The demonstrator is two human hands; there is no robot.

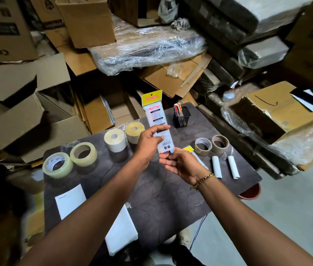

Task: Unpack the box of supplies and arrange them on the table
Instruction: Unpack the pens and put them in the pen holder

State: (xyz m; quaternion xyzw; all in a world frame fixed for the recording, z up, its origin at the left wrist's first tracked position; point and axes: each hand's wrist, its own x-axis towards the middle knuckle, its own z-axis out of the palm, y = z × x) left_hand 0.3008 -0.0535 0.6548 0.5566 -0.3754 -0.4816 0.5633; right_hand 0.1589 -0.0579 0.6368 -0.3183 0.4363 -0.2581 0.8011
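Observation:
A long clear packet of pens (pixel 155 112) with a yellow header is held upright above the dark table (pixel 171 189). My left hand (pixel 149 142) grips the packet's middle. My right hand (pixel 180 163) pinches its bottom end. On the table stand two clear tape rolls (pixel 69 160), two cream label rolls (pixel 125 136) and two brown tape rolls (pixel 211 144). Two white tubes (pixel 225 167) lie at the right. A black mesh pen holder (pixel 181 117) with several pens stands at the back. A second packet (pixel 189 150) lies partly hidden under my right hand.
White paper sheets (pixel 70 200) and a white packet (pixel 121 231) lie at the table's near left. Cardboard boxes (pixel 86 20) and plastic-wrapped bundles (pixel 148 48) crowd the floor behind and to both sides. A red bucket rim (pixel 251 192) shows under the table's right edge.

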